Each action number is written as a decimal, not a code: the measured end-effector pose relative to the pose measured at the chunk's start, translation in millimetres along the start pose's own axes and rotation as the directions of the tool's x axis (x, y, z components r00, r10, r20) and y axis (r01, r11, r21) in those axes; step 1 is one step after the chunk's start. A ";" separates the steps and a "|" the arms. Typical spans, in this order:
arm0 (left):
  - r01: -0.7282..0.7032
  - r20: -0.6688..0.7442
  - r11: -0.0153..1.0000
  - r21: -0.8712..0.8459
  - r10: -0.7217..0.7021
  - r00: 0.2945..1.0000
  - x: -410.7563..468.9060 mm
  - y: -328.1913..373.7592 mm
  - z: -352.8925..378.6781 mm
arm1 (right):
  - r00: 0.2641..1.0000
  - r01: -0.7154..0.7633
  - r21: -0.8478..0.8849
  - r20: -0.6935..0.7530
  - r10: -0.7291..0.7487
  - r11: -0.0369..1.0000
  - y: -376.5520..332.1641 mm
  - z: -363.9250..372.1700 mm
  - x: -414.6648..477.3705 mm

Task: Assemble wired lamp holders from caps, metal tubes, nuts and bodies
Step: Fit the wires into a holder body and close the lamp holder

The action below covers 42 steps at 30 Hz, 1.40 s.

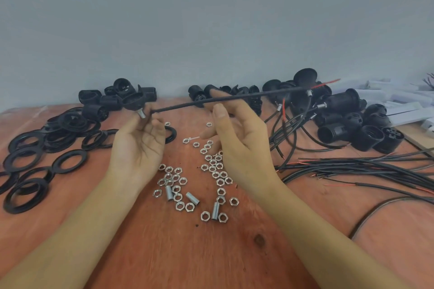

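Bench [211,265]: reddish wood lay nearest the viewer, with both forearms reaching over it toward mid-frame.
Nuts [212,168]: scattered at centre, under and between the wrists, with a few loose tubes [169,193] among them.
Left grip [138,145]: fingers were curled round a black cap [133,101], raised left of centre, with a metal tube [141,114] sticking out below it.
Right grip [237,134]: thumb and forefinger were clamped on the wire [258,94], right of centre, and the other fingers hung loose.
Wire path: it ran from just beside the metal tube up toward the upper right of the frame, ending in a red lead.
Threading: the near end looked not yet inside the tube, though the spot was too small to be sure.
Risk, missed entry: the pinch sat well back from the near end, so the free length could bend and butt the tube's rim.
Risk, snag: the far end hung over the bodies [340,101] at upper right, and pulling it through might catch there or on the loose wires [375,166].
Risk, drop: a hard push could twist the cap out of the fingertips and into the nuts.
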State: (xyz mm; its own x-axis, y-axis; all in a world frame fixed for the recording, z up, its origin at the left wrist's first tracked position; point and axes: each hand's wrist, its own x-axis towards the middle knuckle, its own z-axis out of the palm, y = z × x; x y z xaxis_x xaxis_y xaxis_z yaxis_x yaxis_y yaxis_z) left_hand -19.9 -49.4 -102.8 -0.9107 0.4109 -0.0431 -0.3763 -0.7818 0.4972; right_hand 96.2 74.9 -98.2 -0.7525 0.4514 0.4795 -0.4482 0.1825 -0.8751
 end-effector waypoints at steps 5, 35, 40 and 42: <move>-0.035 0.032 0.983 0.181 0.030 0.999 0.9 -1.8 -3.3 | 0.997 -0.076 0.070 -0.002 0.076 0.995 2.1 6.0 4.5; -0.132 0.299 0.744 0.655 -0.095 0.950 -13.2 -19.5 -4.4 | 0.989 0.016 0.096 -0.147 -0.001 0.995 3.3 -14.5 0.5; -0.114 0.293 0.741 0.662 -0.115 0.949 -13.1 -17.9 -3.8 | 0.988 -0.010 0.074 -0.151 0.021 0.997 4.9 -16.6 1.9; -0.110 0.286 0.735 0.669 -0.118 0.951 -12.7 -17.3 -3.7 | 0.990 -0.005 0.038 -0.139 0.010 0.999 6.3 -17.9 1.5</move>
State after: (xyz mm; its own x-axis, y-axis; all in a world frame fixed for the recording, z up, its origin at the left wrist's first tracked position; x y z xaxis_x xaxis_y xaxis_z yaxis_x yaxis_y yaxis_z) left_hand -2.5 -42.9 -114.1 -0.7725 0.6175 0.1481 -0.0623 -0.3058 0.9501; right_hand 100.9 92.3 -104.2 -0.6829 0.5701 0.4568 -0.4626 0.1466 -0.8744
